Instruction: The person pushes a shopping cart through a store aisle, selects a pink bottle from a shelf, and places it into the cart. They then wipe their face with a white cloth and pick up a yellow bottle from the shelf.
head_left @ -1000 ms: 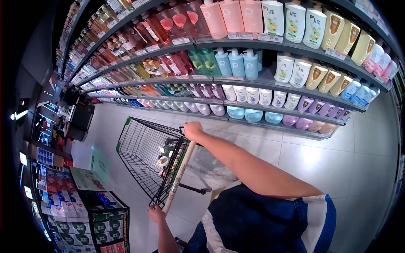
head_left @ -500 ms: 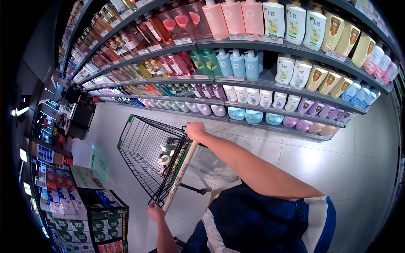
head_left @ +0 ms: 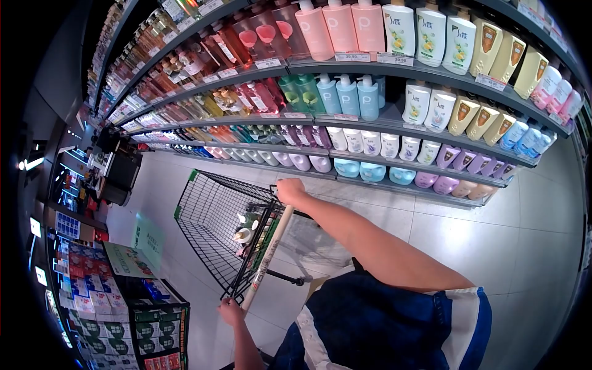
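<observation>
Where the handle (head_left: 269, 256) ends, both hands (head_left: 290, 190) (head_left: 231, 311) curl closed.

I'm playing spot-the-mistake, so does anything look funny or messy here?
Just one small thing: the shelf has a gap between the blue pump bottles and the white bottles. Most others there stand close together, so it looks odd. I can't see anything spilled or broken, and the cart looks fine.

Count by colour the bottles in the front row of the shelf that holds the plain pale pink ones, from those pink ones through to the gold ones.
Pale pink bottles: 3
White bottles: 3
Gold bottles: 3
Total: 9
</observation>
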The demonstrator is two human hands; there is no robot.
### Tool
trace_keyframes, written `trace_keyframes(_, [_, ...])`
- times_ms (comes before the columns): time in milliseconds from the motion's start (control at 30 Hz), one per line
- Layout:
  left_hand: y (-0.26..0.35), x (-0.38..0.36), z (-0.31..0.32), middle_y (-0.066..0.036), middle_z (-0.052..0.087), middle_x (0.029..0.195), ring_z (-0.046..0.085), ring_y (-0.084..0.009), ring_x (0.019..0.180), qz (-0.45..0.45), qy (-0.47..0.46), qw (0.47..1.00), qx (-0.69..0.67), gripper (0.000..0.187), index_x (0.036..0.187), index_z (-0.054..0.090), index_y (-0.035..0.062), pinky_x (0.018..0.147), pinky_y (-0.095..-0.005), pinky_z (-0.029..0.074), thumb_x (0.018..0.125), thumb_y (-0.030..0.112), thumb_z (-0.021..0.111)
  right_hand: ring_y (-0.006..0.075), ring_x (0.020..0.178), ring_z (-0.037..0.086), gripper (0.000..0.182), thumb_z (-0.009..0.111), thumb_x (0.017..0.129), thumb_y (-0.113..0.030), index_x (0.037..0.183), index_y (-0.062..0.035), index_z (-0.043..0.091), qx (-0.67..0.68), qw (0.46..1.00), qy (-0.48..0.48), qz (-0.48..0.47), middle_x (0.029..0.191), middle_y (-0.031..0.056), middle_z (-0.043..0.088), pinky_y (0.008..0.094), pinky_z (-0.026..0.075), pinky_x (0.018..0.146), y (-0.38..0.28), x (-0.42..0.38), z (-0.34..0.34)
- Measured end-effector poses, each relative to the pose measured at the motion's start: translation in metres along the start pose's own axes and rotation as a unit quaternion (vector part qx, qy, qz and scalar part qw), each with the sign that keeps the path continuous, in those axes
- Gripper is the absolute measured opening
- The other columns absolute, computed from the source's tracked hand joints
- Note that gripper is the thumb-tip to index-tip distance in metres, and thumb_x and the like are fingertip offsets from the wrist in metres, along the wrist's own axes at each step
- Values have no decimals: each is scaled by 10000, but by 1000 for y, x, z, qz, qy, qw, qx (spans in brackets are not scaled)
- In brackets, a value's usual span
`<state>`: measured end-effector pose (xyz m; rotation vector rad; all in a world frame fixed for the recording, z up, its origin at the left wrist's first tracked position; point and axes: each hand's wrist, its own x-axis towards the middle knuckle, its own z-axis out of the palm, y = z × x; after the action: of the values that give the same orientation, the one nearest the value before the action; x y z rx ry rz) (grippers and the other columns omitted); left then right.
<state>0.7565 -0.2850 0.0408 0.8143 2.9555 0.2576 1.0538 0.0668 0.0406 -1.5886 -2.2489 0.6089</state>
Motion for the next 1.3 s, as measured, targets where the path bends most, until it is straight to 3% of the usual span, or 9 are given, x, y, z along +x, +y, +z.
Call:
trace_keyframes(233, [8, -11, -4, -97, 524, 1080, 574, -292, 919, -6, -8, 999, -32, 202, 920, 652, 177, 779, -406, 460, 808, 297, 534, 256, 786, 667, 155, 597, 715, -168, 817, -78, 669, -19, 1000, -2, 22, 820, 116, 682, 379, 522, 655, 2, -2, -7])
trace_keyframes(433, [3, -8, 5, -74, 513, 1090, 573, -279, 919, -7, -9, 999, -43, 173, 911, 642, 193, 774, -397, 458, 805, 288, 544, 281, 763, 655, 208, 581, 743, -217, 857, -52, 638, -21, 999, -25, 12, 802, 122, 674, 410, 517, 646, 7, -2, -10])
trace_keyframes(633, [7, -12, 4, -70, 514, 1071, 573, -266, 917, -19, -17, 999, -33, 149, 909, 637, 196, 746, -386, 465, 806, 266, 554, 287, 757, 654, 242, 609, 745, -271, 844, -52, 641, -27, 1000, -9, 7, 799, 132, 671, 412, 518, 641, 13, -1, -6])
trace_keyframes(833, [9, -18, 6, -109, 529, 1051, 558, -306, 926, 6, -19, 998, -54, 174, 918, 639, 185, 781, -404, 447, 823, 295, 542, 295, 735, 656, 215, 607, 733, -246, 784, -43, 657, -26, 1000, 5, 4, 768, 145, 668, 420, 518, 644, 17, -4, -16])
trace_keyframes(933, [12, -20, 9, -82, 510, 1054, 566, -274, 893, 6, -15, 998, -57, 142, 902, 629, 187, 743, -385, 459, 798, 248, 555, 299, 725, 655, 206, 600, 726, -231, 765, -39, 662, -22, 1000, 16, -2, 751, 146, 666, 424, 517, 641, 20, -2, -20])
trace_keyframes(1300, [26, -29, 2, -94, 506, 1044, 564, -291, 901, 20, -15, 998, -65, 144, 903, 615, 186, 752, -403, 455, 777, 228, 560, 312, 732, 650, 195, 573, 727, -223, 766, -54, 663, -25, 999, 21, -4, 756, 150, 663, 438, 509, 641, 28, 4, -23])
